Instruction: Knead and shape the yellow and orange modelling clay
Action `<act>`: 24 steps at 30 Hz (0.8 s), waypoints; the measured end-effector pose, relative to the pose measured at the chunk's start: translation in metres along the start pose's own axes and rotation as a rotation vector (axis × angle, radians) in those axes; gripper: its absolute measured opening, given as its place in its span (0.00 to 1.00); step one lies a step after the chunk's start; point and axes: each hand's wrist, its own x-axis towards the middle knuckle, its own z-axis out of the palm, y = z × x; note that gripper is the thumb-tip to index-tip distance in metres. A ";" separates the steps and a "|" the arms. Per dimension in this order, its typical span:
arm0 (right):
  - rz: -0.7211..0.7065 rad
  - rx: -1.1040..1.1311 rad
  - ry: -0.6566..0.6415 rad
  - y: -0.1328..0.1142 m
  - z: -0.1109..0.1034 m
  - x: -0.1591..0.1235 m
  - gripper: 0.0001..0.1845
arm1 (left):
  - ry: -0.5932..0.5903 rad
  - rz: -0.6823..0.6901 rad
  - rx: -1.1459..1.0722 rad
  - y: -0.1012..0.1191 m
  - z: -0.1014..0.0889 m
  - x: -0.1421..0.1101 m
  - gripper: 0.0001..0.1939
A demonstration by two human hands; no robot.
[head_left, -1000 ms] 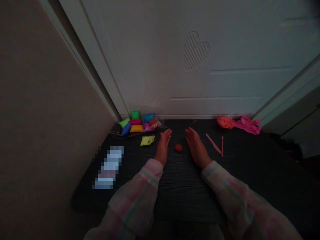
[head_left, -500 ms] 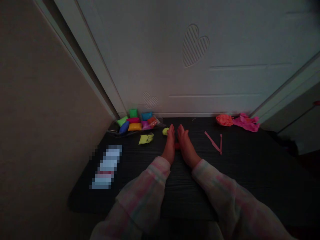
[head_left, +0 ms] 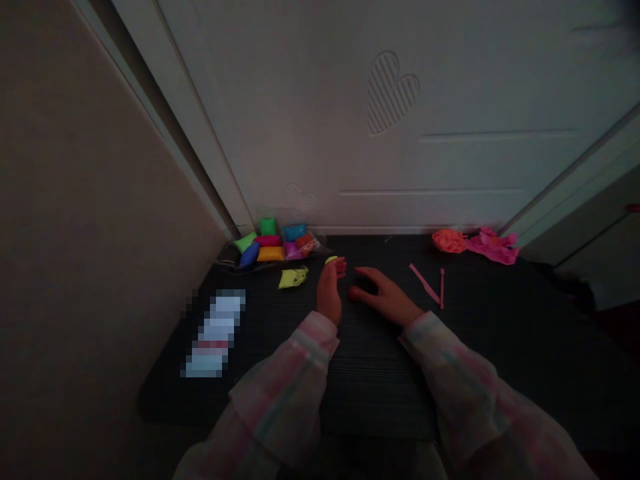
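On the dark table, a small red ball [head_left: 353, 293], perhaps of modelling clay, sits between my two hands. My right hand [head_left: 387, 295] is open, its thumb and fingers apart, with the thumb tip at the ball. Whether the thumb touches it I cannot tell. To the left, my left hand [head_left: 330, 290] stands on edge, open with loosely bent fingers and nothing in it. Just behind its fingertips, a yellow lump [head_left: 331, 259] shows only in part. A torn-looking yellow packet [head_left: 293, 278] lies left of that hand.
Colourful soft packets in clear plastic [head_left: 270, 253] lie at the table's back left. A blurred-out bright phone-like rectangle [head_left: 215, 333] is at the left. Pink plastic sticks [head_left: 425, 285] lie right of my hands. Orange [head_left: 449, 241] and pink crumpled pieces [head_left: 494, 245] rest near the white door [head_left: 300, 133].
My hands were stretched flat, palms facing, with the red ball between them. Now they have moved apart, the fingers bend more, and the ball shows more fully.
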 end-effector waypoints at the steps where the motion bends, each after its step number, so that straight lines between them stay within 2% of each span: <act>1: -0.052 -0.093 -0.028 -0.001 -0.001 -0.001 0.26 | 0.012 -0.009 0.003 0.000 0.000 0.000 0.19; 3: -0.107 -0.240 -0.057 -0.003 -0.001 -0.003 0.25 | 0.029 -0.042 0.008 0.000 0.000 0.001 0.19; 5: -0.122 -0.323 -0.072 -0.004 0.000 -0.002 0.20 | 0.024 -0.073 0.011 0.000 0.000 0.002 0.18; 7: -0.132 -0.325 -0.055 -0.006 0.000 -0.002 0.15 | 0.019 -0.097 -0.001 -0.001 0.000 0.003 0.16; 10: -0.174 -0.252 0.061 -0.012 -0.003 -0.002 0.16 | -0.022 -0.177 -0.081 0.001 -0.001 0.004 0.11; 14: -0.223 -0.187 0.236 -0.020 -0.006 -0.003 0.18 | -0.265 -0.488 -0.356 0.009 -0.002 0.001 0.10; 17: -0.232 -0.136 0.261 -0.023 -0.006 -0.004 0.18 | -0.426 -0.647 -0.518 0.015 -0.002 -0.002 0.11; 20: -0.239 -0.118 0.256 -0.024 -0.004 -0.005 0.19 | -0.453 -0.669 -0.547 0.018 -0.003 -0.003 0.09; 24: -0.254 -0.175 0.278 -0.022 -0.002 -0.005 0.21 | -0.450 -0.630 -0.501 0.016 -0.004 -0.001 0.07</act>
